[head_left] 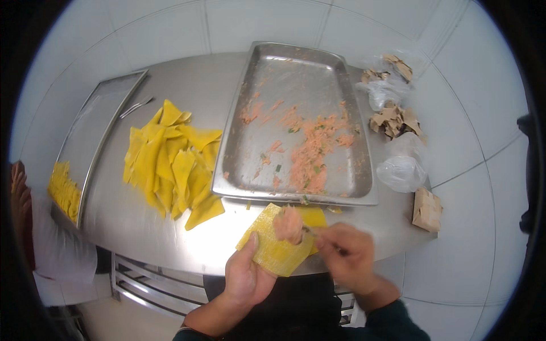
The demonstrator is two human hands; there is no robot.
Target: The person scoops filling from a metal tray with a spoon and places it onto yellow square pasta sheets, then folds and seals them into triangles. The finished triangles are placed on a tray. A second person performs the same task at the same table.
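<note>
My left hand [248,275] holds a square yellow dough sheet [278,258], its thumb on top and the fingers underneath. Closed round a small metal utensil [309,230], my right hand [348,253] is slightly blurred. A lump of pink filling [288,224] covers the utensil's head, over the sheet; I cannot tell whether it is a spoon or a fork. Another yellow sheet [316,216] shows partly behind the held one. Just beyond my hands stands a deep steel pan [273,190], with more pink filling [313,153] flecked with green spread inside.
A loose heap of yellow dough sheets [165,165] lies left of the pan. Farther left, a shallow tray [94,153] holds yellow pieces [63,190], with metal cutlery [136,107] beside it. Plastic bags [402,165], torn brown paper [394,120] and a paper-wrapped block [426,210] line the right. A person's hand [21,190] shows far left.
</note>
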